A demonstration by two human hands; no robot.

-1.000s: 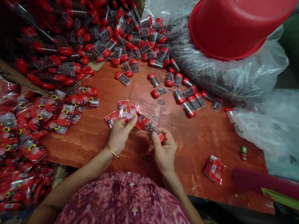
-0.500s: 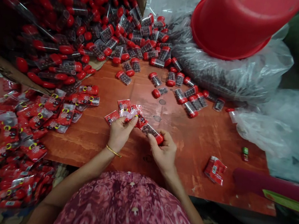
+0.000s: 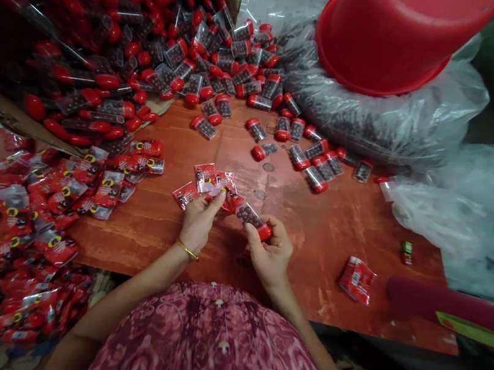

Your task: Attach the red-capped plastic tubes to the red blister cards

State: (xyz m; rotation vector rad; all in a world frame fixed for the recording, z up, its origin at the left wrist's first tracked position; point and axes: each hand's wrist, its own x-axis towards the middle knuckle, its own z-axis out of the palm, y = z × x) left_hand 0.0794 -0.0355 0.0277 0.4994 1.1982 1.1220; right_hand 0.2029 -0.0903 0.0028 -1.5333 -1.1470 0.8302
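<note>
Both bare forearms reach forward, the left hand (image 3: 198,218) and right hand (image 3: 268,251) close together, fingers curled in a pinch.

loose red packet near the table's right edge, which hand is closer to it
Right. The right hand, holding a red-capped tube, is nearer the loose red packet; the left hand is beyond it, holding packets.

Your left hand (image 3: 198,218) covers the lower ends of the red sachets (image 3: 210,182) it fans out; print on them is too small to read. The red bucket (image 3: 390,33) is cut off by the top edge. The capped tube pile (image 3: 88,31) at the upper left goes dark (individual tubes can't be told apart).
</note>
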